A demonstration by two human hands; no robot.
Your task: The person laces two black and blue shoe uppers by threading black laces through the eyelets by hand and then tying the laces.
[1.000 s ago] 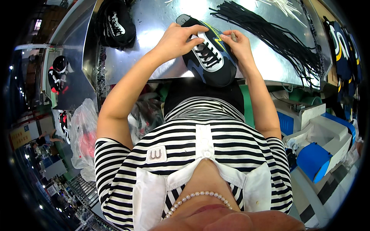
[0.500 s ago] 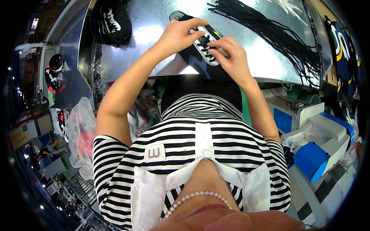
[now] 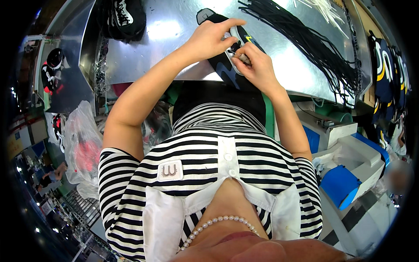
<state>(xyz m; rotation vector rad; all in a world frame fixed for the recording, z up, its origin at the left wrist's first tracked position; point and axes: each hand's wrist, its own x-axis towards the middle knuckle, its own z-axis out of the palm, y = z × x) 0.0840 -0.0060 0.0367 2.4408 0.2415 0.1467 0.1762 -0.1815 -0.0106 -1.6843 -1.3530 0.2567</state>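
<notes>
A dark shoe upper [image 3: 221,70] with blue-grey and yellow accents lies on the metal table, its near end at the table's front edge. Black lace runs through its white lacing strip, which my fingers partly cover. My left hand [image 3: 212,40] grips the upper by that strip, thumb and forefinger on either side of the lacing. Just to the right, my right hand [image 3: 256,65] is closed in a pinch over the lace holes. Between its fingers shows a small pale piece [image 3: 244,58], whose kind I cannot make out.
Long black laces [image 3: 301,43] lie in a bundle on the table's right, with white laces [image 3: 325,9] behind. Stacked dark shoe uppers [image 3: 124,22] sit at the back left. A grey and blue machine [image 3: 349,174] stands at my right, a clear plastic bag [image 3: 83,148] at my left.
My right hand has closed more tightly and tilted over the lacing, beside my left thumb. My left hand keeps its grip on the upper. The whole view has shifted slightly.
</notes>
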